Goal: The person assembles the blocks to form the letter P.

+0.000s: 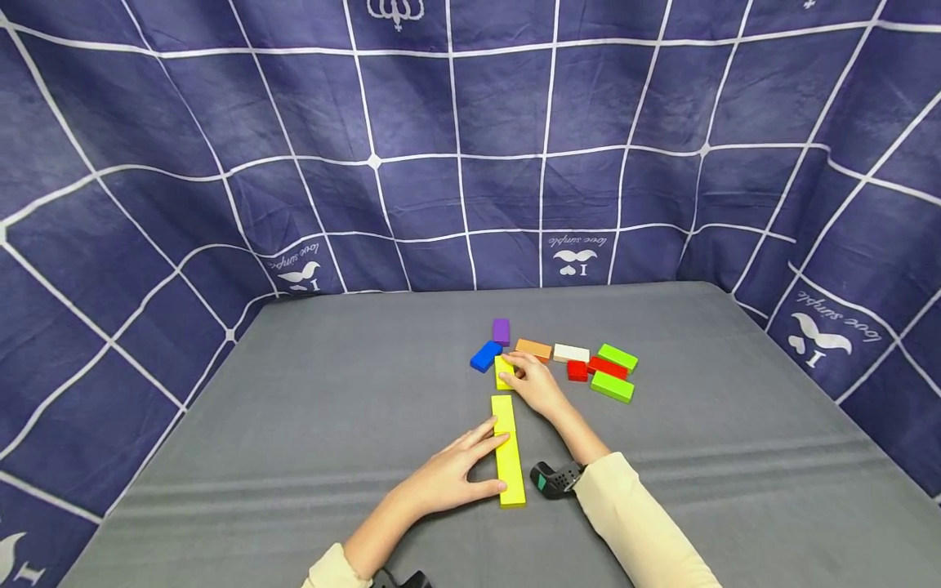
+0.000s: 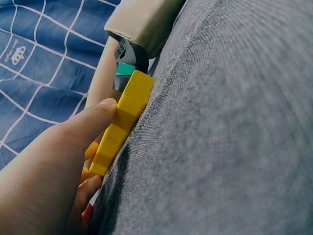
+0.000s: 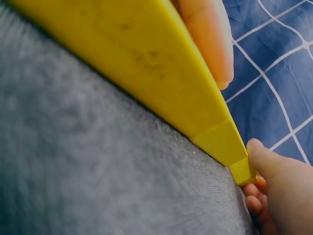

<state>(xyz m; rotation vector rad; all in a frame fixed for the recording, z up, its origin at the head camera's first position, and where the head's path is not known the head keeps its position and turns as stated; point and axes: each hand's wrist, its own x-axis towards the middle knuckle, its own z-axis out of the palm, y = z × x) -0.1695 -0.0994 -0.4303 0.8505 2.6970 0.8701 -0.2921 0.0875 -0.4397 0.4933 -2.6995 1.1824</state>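
Note:
In the head view a long yellow block (image 1: pixel 512 474) and a shorter yellow block (image 1: pixel 503 408) lie end to end in a line. My left hand (image 1: pixel 453 476) touches them from the left with spread fingers, its thumb against the long block near its front end. Past a small gap, my right hand (image 1: pixel 539 385) pinches another yellow block (image 1: pixel 503 378) between thumb and fingers at the far end of the line. The right wrist view shows the right thumb (image 3: pixel 264 159) against this end block (image 3: pixel 241 172), with part of the fingers hidden behind it.
Behind the right hand lie a blue block (image 1: pixel 486 356), a purple block (image 1: pixel 501 331), an orange block (image 1: pixel 533 349) and a white block (image 1: pixel 571 353). Red and green blocks (image 1: pixel 613 386) cluster to its right. A dark blue checked cloth (image 1: pixel 412 196) hangs behind the grey surface (image 1: pixel 331 392).

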